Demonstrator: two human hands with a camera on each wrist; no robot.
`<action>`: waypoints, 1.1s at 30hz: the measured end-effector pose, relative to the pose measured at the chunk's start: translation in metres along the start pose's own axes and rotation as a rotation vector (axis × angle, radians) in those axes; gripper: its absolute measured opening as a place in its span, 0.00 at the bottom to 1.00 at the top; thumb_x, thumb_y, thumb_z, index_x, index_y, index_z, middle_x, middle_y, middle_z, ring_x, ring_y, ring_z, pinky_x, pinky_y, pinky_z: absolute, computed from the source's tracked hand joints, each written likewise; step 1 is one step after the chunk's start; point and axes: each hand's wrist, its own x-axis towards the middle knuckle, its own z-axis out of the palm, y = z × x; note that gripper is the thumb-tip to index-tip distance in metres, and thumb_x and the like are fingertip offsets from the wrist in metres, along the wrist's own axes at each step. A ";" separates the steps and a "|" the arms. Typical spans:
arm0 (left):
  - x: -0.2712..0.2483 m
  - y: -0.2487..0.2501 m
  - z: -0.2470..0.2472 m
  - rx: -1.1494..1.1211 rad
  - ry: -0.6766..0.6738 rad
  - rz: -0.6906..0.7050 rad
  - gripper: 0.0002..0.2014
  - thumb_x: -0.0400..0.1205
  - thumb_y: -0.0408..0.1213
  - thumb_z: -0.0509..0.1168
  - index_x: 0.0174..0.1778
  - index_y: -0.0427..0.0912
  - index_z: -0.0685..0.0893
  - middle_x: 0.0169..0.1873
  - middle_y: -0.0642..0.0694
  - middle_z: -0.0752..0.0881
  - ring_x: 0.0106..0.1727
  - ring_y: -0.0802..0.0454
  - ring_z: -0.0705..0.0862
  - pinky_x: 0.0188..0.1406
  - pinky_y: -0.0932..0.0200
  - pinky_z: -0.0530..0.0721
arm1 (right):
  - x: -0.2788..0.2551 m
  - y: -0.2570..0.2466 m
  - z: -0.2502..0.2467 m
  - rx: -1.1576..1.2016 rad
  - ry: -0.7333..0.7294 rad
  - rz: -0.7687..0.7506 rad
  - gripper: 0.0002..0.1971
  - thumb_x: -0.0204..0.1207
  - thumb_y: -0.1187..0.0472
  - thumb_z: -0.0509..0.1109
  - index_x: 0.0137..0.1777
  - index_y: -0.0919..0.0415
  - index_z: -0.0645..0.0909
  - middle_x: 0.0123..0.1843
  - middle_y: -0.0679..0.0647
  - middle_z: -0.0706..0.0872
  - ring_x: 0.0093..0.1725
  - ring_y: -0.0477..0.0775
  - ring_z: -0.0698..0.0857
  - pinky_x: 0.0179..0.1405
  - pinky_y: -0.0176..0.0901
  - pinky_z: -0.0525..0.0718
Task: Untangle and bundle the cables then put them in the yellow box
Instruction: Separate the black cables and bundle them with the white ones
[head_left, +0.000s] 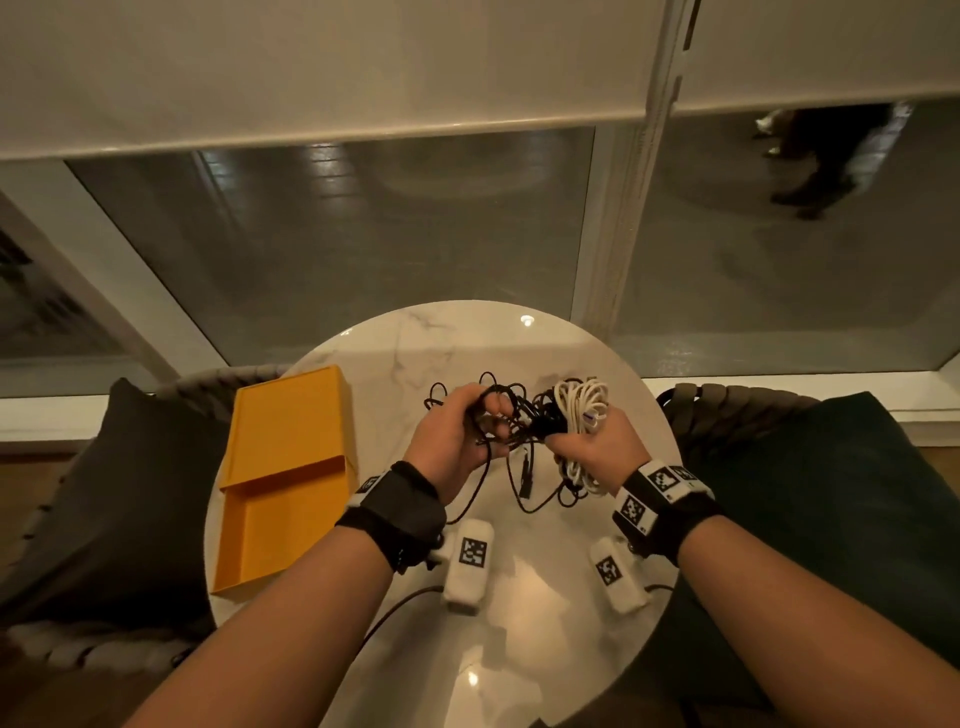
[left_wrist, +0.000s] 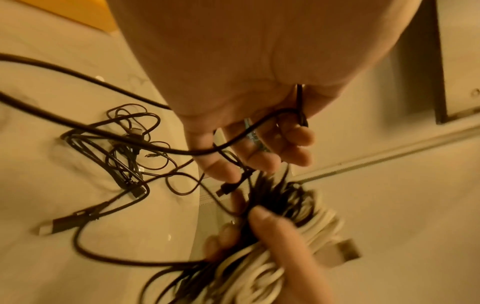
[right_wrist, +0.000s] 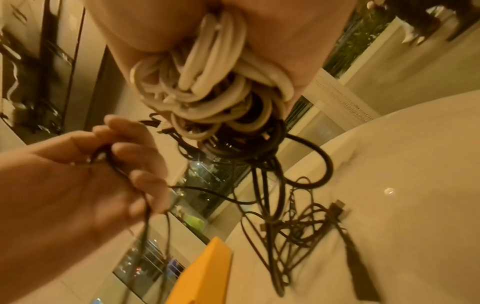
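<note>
My right hand (head_left: 582, 441) grips a coiled white cable (head_left: 579, 410) together with a bunch of black cable loops (head_left: 545, 423), held above the round marble table (head_left: 519, 597). My left hand (head_left: 467, 431) holds a black cable strand (left_wrist: 233, 142) in its curled fingers, just left of the bundle. More tangled black cables (right_wrist: 298, 222) lie on the table below, with a plug end (head_left: 525, 475) hanging down. The open yellow box (head_left: 285, 478) lies on the table's left side, with nothing visible inside it.
Two white tagged blocks (head_left: 470, 566) (head_left: 618, 571) sit on the near part of the table. Dark cushioned chairs (head_left: 104, 493) flank the table left and right. A glass window wall with a roller blind (head_left: 363, 78) stands beyond the far edge.
</note>
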 end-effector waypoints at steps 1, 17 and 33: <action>0.000 0.002 -0.005 -0.033 -0.007 0.001 0.15 0.88 0.41 0.52 0.36 0.44 0.74 0.35 0.47 0.80 0.34 0.51 0.74 0.37 0.53 0.74 | -0.001 0.005 0.002 -0.040 0.012 0.015 0.11 0.72 0.67 0.79 0.44 0.49 0.87 0.36 0.43 0.90 0.38 0.33 0.88 0.39 0.27 0.83; -0.005 0.014 -0.025 -0.075 -0.022 0.014 0.23 0.90 0.46 0.52 0.32 0.43 0.80 0.33 0.47 0.80 0.32 0.54 0.72 0.32 0.56 0.67 | -0.006 -0.004 0.029 0.782 0.037 0.203 0.17 0.67 0.69 0.73 0.57 0.73 0.86 0.47 0.72 0.89 0.30 0.54 0.82 0.33 0.47 0.81; -0.005 -0.005 -0.043 0.914 0.107 -0.063 0.23 0.89 0.52 0.54 0.44 0.41 0.88 0.35 0.48 0.89 0.36 0.51 0.85 0.44 0.54 0.83 | -0.005 -0.013 0.008 0.227 0.164 0.234 0.10 0.70 0.66 0.81 0.47 0.53 0.87 0.42 0.53 0.92 0.45 0.54 0.90 0.46 0.47 0.87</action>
